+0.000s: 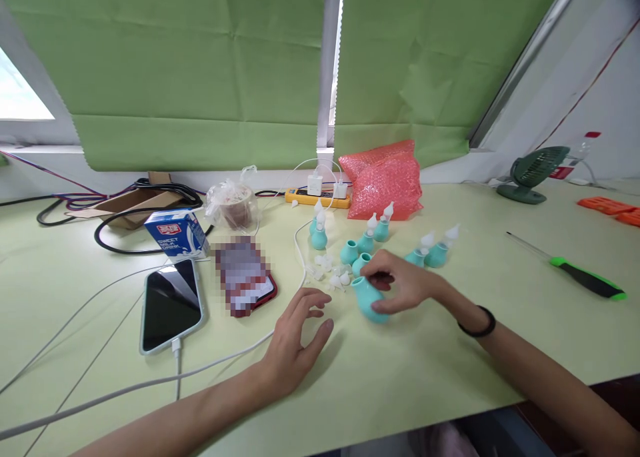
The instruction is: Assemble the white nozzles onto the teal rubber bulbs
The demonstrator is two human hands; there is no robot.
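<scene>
Within right hand [404,285], teal bulb [368,301], tilted left

green blinds [190,64] above a pale table [430,370]

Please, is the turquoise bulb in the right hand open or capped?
Open: the turquoise bulb in the right hand has an uncovered neck, its round opening visible.

The left hand [293,344] is loosely spread (thumb [319,338] apart) while the right hand [407,280] curls, gripping.
</scene>
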